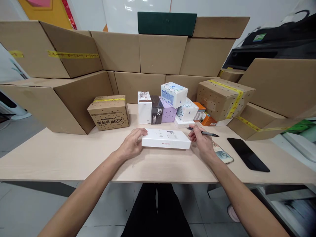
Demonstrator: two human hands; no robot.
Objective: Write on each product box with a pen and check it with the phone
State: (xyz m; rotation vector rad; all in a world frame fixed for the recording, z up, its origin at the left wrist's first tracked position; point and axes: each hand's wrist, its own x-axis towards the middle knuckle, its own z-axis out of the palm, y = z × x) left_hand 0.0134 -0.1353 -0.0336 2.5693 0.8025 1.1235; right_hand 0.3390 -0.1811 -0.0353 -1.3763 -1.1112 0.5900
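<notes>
Over the smooth, pale bench [74,161], a flat, sharp-edged white box [160,138] with small print [166,143] is gripped at its left end by the left hand [132,143], and a slim pen [209,134] by the right hand [201,140].

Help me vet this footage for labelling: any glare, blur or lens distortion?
Head view: glare streaks the glossy white wall panel; head view: red print on the flat white carton is too soft to read; head view: the top-left brown cardboard box seems lens-stretched.
</notes>
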